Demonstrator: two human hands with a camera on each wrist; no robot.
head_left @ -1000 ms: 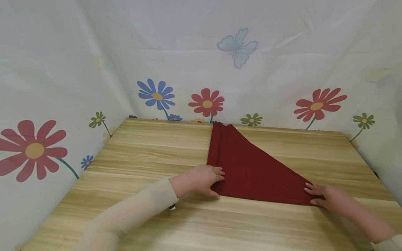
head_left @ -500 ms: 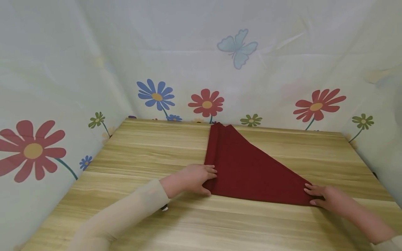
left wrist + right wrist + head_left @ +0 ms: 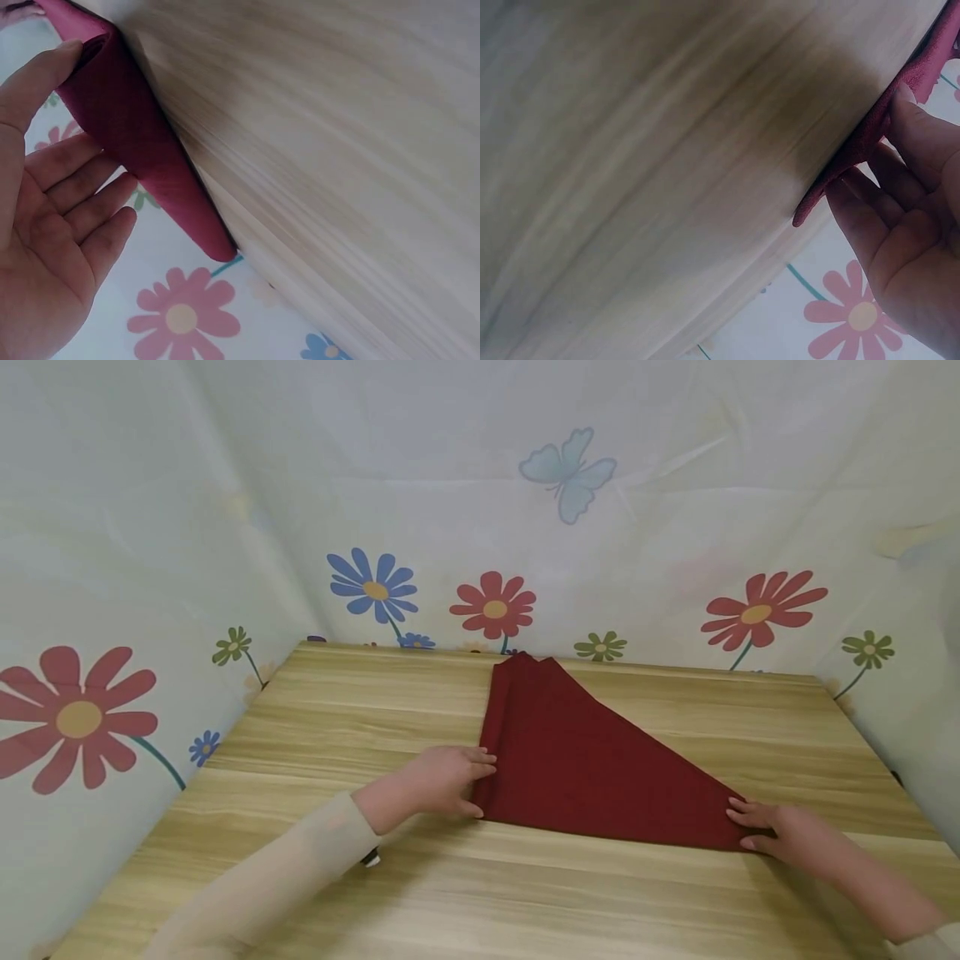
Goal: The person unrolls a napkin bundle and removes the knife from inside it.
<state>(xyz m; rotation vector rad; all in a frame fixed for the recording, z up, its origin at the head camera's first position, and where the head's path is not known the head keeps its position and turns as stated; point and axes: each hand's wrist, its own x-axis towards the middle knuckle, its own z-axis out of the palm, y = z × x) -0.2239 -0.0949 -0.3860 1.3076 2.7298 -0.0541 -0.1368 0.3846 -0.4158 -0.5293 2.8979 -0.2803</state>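
A dark red cloth (image 3: 592, 768) lies on the wooden table, narrow at the back and wide at the front. Along its left side runs a rolled edge (image 3: 127, 112), whose coiled end shows in the left wrist view. My left hand (image 3: 431, 785) touches that roll, with the thumb at its near end and the fingers on top, fairly straight. On the cloth's front right corner rests my right hand (image 3: 795, 835), its fingers pressing the fabric down. In the right wrist view, the thumb and fingertips of the right hand (image 3: 915, 217) touch the cloth near its edge.
The wooden table (image 3: 360, 710) stretches around the cloth on all sides. White curtains (image 3: 420, 460) with printed flowers and a butterfly hang behind it and at both sides. A small black-and-white object (image 3: 371, 857) shows beneath the left sleeve.
My left hand has moved left, and the cloth's rolled left edge has shifted left with it, so more cloth lies spread out. The right hand stays put on its corner.
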